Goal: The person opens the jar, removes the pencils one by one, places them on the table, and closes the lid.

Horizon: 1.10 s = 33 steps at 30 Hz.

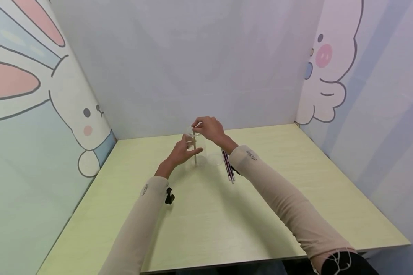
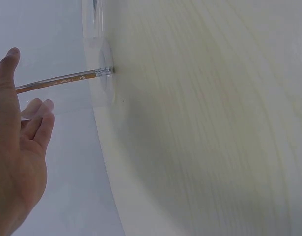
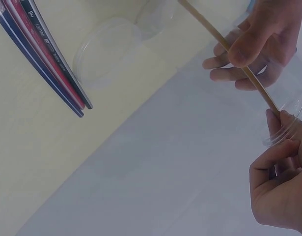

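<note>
A clear plastic jar (image 1: 201, 160) stands upright on the table, its transparent wall hard to make out. My left hand (image 1: 181, 153) grips the jar's side, thumb toward me and fingers at the far side. Inside the jar a brown pencil (image 2: 67, 80) stands nearly upright, its metal-capped end down at the jar's base. At the jar's mouth my right hand (image 1: 210, 129) pinches the pencil's upper end between thumb and fingers. The jar's rim (image 3: 288, 125) surrounds those fingertips in the right wrist view.
A round clear lid (image 1: 215, 159) lies flat just right of the jar. Several pencils (image 3: 40, 51), dark blue, red and black, lie side by side right of the lid, partly under the right forearm. A grey wall (image 1: 192, 76) rises behind the table (image 1: 199, 229).
</note>
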{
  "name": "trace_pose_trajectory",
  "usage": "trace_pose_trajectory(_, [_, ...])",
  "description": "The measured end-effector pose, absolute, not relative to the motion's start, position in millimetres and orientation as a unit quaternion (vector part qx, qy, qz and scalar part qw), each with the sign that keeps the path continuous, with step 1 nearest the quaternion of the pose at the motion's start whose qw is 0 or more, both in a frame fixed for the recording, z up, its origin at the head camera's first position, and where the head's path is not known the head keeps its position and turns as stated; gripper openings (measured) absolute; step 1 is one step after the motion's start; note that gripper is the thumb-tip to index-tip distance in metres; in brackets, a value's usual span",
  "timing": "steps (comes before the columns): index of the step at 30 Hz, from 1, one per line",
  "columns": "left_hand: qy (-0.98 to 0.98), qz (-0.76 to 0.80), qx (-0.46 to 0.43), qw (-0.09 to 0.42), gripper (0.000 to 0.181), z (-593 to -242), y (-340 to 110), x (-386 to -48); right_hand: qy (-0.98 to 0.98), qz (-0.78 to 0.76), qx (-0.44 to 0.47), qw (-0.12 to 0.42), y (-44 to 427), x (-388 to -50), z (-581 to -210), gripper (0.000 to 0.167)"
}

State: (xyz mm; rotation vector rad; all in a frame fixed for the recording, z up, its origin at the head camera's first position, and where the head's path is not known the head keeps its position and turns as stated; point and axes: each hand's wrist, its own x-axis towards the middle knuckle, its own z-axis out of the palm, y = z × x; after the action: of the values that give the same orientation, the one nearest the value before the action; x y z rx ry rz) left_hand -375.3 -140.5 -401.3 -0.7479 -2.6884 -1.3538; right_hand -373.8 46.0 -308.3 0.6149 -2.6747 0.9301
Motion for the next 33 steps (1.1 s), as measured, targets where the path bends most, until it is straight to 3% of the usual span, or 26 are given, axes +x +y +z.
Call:
trace_pose_trajectory(23, [-0.868, -0.436, -0.236, 0.019, 0.066, -400, -143, -375, -0.889, 0.332, 0.253, 0.187, 47, -377, -318, 0.021])
trace_pose_trajectory(33, [-0.871, -0.433, -0.234, 0.019, 0.069, -402, -141, -376, -0.874, 0.349, 0.258, 0.217, 49, -378, -304, 0.022])
